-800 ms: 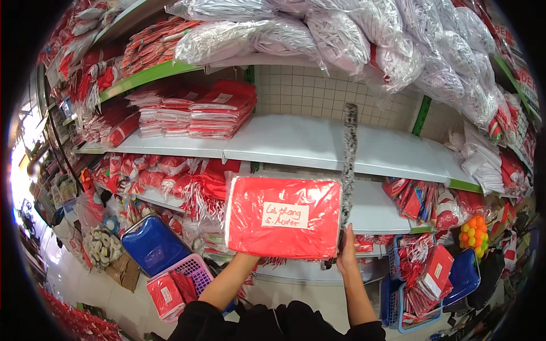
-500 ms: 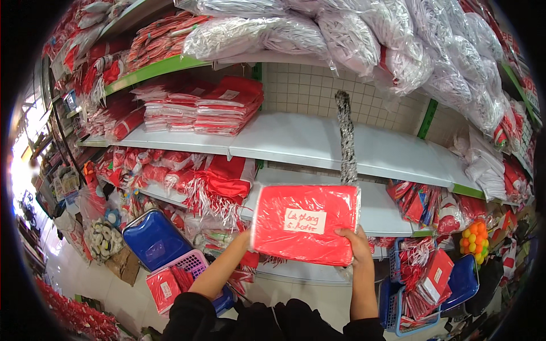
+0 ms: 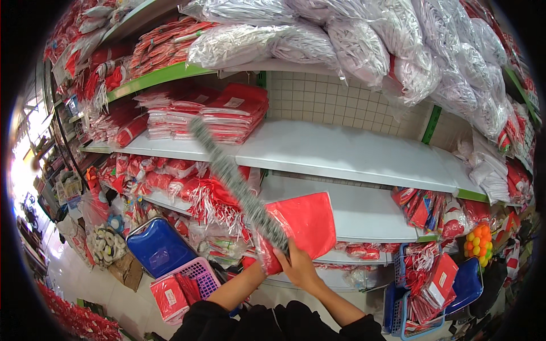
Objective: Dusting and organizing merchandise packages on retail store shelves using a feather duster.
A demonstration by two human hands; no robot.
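Note:
In front of me, a flat red packet (image 3: 310,224) in clear plastic is held up at a tilt. My left hand (image 3: 267,263) grips it from below and behind, its fingers mostly hidden. With closed fingers, my right hand (image 3: 298,267) grasps the lower end of a long grey-and-white fluffy duster (image 3: 230,179). The duster slants up and left across the packet's left part, slightly blurred, its tip in front of a stack of red packets (image 3: 236,111) on the middle shelf.
The pale shelf (image 3: 341,150) runs across the middle, below plump clear bags of white strips (image 3: 358,51). At lower left, a pink basket (image 3: 202,275) holds red packets beside a blue lid-like tray (image 3: 159,245). A blue basket (image 3: 424,327) with red packets stands lower right.
The duster has swung from upright behind the packet to a leftward slant in front of it. My right hand has left the packet's right edge and moved left. The packet has turned and tilted.

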